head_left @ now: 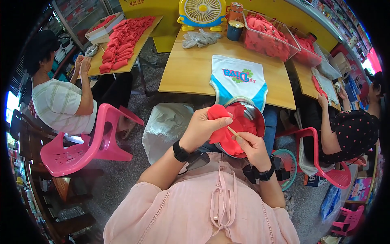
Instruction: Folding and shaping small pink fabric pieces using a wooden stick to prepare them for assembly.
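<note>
My left hand [208, 125] is closed on a piece of red cloth [217, 112], its thumb pressed across the fabric. A thin wooden stick [232, 131] runs from that cloth into the pinched fingers of my right hand [252, 149]. Whether the stick's far end is inside the cloth is hidden. Both hands are over a metal bowl [260, 118] in my lap, which holds more loose red pieces [243, 122]. Beyond the bowl, a white and blue printed child's garment [237, 75] lies over the table's near edge.
On the wooden table [183, 77] stand a yellow fan [202, 10], a dark canister [235, 30] and a clear bin [270, 38] of red pieces. A white sack [166, 126] is on the floor at left. Co-workers sit on pink chairs [87, 148] at either side.
</note>
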`<action>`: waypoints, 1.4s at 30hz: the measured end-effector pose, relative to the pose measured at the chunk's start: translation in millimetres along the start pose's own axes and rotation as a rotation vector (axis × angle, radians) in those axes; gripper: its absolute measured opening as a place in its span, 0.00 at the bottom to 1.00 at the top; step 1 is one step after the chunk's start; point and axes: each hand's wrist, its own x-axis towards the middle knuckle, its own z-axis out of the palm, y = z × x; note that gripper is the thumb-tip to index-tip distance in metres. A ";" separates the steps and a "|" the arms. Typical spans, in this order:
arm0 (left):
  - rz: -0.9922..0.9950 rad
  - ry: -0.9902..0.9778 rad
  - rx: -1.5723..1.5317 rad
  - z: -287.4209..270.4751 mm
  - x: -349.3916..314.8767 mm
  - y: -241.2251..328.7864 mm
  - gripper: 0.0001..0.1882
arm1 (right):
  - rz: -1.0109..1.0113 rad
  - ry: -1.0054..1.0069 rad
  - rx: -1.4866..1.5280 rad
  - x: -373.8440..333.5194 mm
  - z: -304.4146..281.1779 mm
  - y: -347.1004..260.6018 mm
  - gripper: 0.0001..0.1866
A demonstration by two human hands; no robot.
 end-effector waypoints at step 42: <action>0.142 0.067 0.126 -3.9 -2.8 1.9 0.06 | 0.158 -0.201 0.153 -0.7 4.9 3.6 0.13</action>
